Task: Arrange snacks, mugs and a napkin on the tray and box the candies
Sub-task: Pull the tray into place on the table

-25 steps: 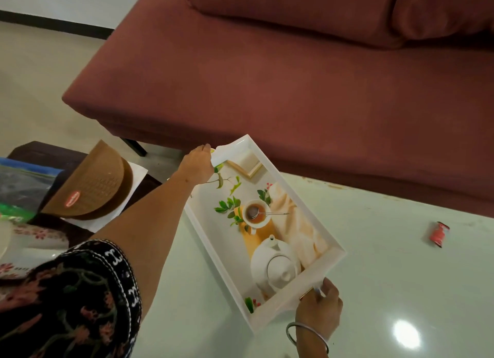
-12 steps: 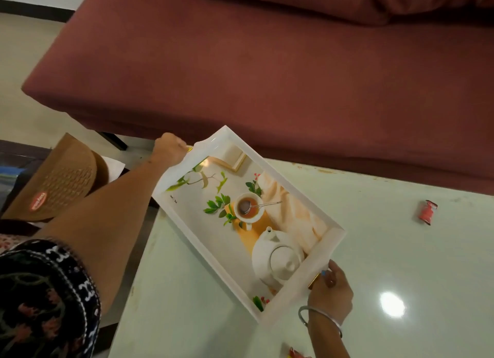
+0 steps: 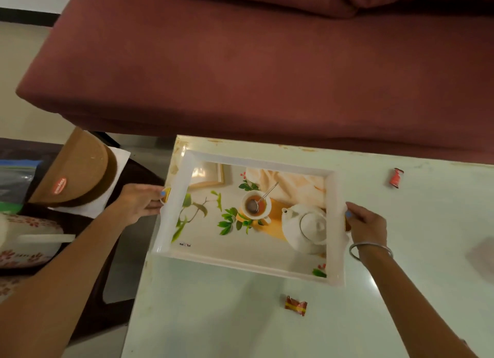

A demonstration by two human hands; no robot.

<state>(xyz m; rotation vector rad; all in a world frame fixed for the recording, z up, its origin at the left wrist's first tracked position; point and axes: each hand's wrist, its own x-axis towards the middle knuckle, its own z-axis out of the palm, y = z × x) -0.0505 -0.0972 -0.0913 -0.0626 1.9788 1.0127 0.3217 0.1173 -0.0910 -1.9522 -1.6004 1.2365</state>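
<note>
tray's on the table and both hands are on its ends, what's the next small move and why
Probably let go of the tray and send the right hand to the nearer candy. The tray looks to sit flat and square near the table corner with nothing real in it, only its printed picture, while two wrapped candies lie loose on the tabletop, the other farther right.

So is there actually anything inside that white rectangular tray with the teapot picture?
Nothing real yet. The white rectangular tray shows only its printed picture of a teapot, cup and leaves. Both hands, left and right, grip its end handles. The table beneath the tray is hidden.
</note>
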